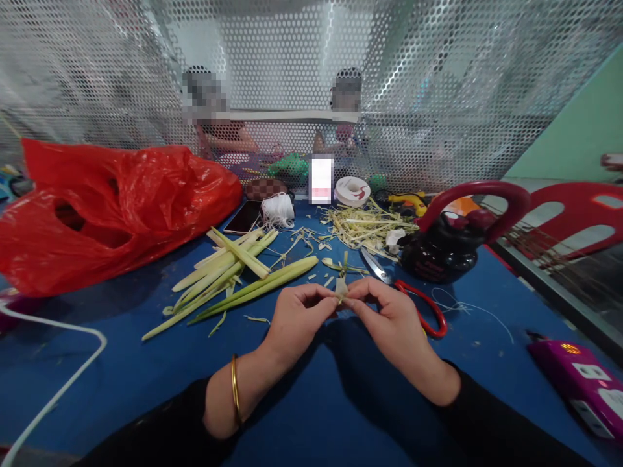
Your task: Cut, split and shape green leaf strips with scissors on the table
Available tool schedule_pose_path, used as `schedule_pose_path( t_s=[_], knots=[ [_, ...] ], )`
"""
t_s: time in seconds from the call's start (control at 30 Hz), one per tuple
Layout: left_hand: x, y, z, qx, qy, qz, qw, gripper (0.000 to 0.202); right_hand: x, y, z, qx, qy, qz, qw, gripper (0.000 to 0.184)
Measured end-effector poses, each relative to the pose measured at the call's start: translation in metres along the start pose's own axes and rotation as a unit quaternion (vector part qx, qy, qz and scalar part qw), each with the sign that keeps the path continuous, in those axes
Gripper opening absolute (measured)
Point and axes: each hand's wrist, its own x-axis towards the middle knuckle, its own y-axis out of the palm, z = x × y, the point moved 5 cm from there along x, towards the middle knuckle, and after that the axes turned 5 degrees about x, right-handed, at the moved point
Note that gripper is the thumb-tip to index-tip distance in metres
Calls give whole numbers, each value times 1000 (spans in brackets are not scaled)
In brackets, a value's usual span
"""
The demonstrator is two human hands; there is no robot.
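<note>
My left hand (304, 319), with a gold bangle above its wrist, and my right hand (389, 324) meet in the middle, low over the table. Both pinch a small pale piece of leaf (341, 287) between thumb and fingertips; its lower end is hidden by the fingers. A thin green stem rises behind it. Left of my hands lies a pile of long pale-green leaf strips (219, 266). Red-handled scissors (428, 311) lie beside my right hand, partly covered by it, their blades pointing away from me.
Leaf scraps (367, 227) are heaped at the back. A black pot-shaped object (440, 250) with a maroon handle stands right. A red plastic bag (121, 207), a thread spool (278, 211), a ribbon roll (353, 191), a lit phone (321, 181) and a purple power strip (579, 383) surround the blue table (160, 395).
</note>
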Motion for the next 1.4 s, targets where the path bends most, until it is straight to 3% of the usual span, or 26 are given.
schedule_pose_path(
  t_s=[0.23,0.43,0.73,1.07,1.27,1.4],
  knots=[
    [-1,2,-5,70,53,2,996,9,0,-1,-5,20,26,-12,999,12],
    [0,1,-5,68,38,-5,997,7,2,0,-9,71,81,-23,994,7],
    [-3,5,8,-85,-96,26,991,16,-1,0,3,-22,-2,-20,1000,7],
    [-3,5,5,-73,-71,28,994,22,1,0,4,-61,-11,20,998,11],
    [-4,3,1,-47,-27,-19,998,15,1,3,-2,-9,66,47,997,14],
    [-4,5,-1,-39,-17,-2,999,14,1,4,-10,45,115,25,992,17]
  ],
)
